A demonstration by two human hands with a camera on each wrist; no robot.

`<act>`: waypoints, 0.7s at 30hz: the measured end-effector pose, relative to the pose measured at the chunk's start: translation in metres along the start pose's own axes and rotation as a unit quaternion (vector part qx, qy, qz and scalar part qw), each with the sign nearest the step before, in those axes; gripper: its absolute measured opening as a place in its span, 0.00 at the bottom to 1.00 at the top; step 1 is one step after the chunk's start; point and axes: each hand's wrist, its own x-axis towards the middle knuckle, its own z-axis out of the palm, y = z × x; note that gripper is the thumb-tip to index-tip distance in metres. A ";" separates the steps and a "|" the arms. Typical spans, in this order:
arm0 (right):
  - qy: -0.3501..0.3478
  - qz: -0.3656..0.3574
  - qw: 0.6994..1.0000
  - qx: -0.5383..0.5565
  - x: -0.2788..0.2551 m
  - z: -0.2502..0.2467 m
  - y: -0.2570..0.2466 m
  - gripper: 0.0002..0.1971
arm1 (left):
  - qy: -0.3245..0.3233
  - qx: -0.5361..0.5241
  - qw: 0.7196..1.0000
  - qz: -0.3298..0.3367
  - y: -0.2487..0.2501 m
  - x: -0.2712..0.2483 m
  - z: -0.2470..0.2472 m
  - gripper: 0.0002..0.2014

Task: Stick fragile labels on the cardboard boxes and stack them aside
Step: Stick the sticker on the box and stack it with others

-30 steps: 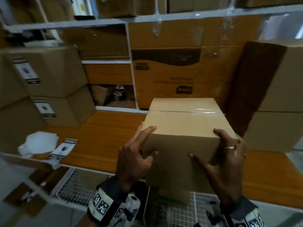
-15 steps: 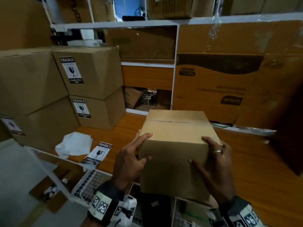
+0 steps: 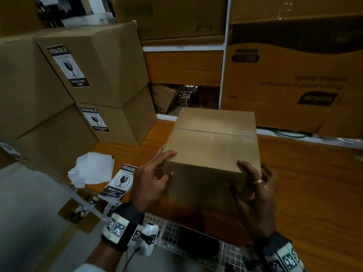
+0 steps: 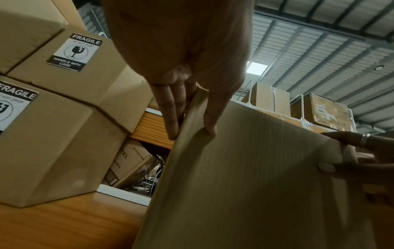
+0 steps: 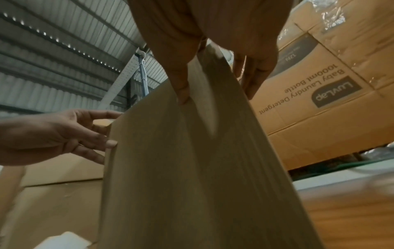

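Gripping a plain box point(image 3: 212, 146) from both sides, the two hands hold it at the near edge of the wooden table point(image 3: 306, 185), roughly at the centre of the head view. The left hand point(image 3: 149, 183) sits at the box's 8 o'clock corner, thumb on the top edge and fingers laid along the left face; from the left wrist camera the thumb and fingers point(image 4: 170, 114) clamp the corner edge between them. The right hand point(image 3: 255, 195), with a ring point(image 3: 258, 181) on one finger, takes the 4 o'clock corner, thumb on top and fingers curled round the right side, so both hands are clamped on the box. Clear tape runs across the box's top seam. No label shows on the faces in view.

At 10 o'clock from the box stand two stacked boxes point(image 3: 110, 91), each with a black-and-white FRAGILE label point(image 3: 68, 65) on its front face. More brown boxes fill the far left at 9 o'clock.

On the table at 8 o'clock, just beside the left hand, lies a loose label point(image 3: 119, 181), its right part hidden behind the hand. Touching its left edge is a crumpled white sheet point(image 3: 92, 169).

At 1 o'clock a large printed carton point(image 3: 284, 79) stands behind the box, its print upside down. A white-framed shelf point(image 3: 225, 55) runs up at 12 o'clock.
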 end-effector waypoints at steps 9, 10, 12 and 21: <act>0.035 0.004 0.999 -0.038 0.006 0.013 0.005 0.39 | -0.032 0.003 0.998 0.049 -0.019 0.031 0.000 0.39; 0.039 0.004 0.998 -0.049 0.005 0.013 0.003 0.38 | -0.037 0.007 0.997 0.062 -0.023 0.034 -0.001 0.40; 0.046 0.008 0.993 -0.111 0.004 0.015 -0.005 0.38 | -0.060 0.011 0.994 0.088 -0.030 0.039 -0.007 0.41; 0.108 -0.028 0.949 -0.296 -0.020 0.085 -0.092 0.29 | -0.132 -0.141 0.981 -0.017 -0.134 0.016 -0.094 0.39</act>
